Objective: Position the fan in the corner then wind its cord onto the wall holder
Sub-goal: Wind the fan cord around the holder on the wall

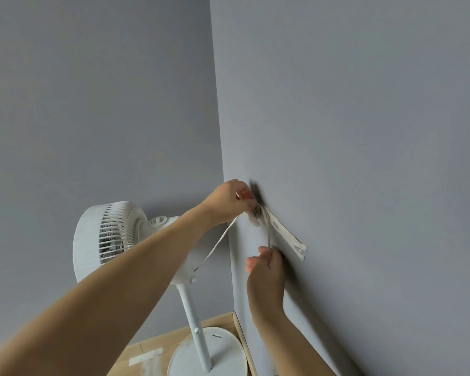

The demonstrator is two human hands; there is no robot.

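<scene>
Cord (218, 244) runs taut from fan (114, 240) to wall holder (282, 234), pinched by left hand (229, 202) above, right hand (266, 270) below.

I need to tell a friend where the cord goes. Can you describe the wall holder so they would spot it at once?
Find the corner where the two grey walls meet, behind the white fan. On the right-hand wall, level with the fan's head, the left hand and right hand work the cord at the wall holder. It is the only fixture there: a narrow white strip.
</scene>
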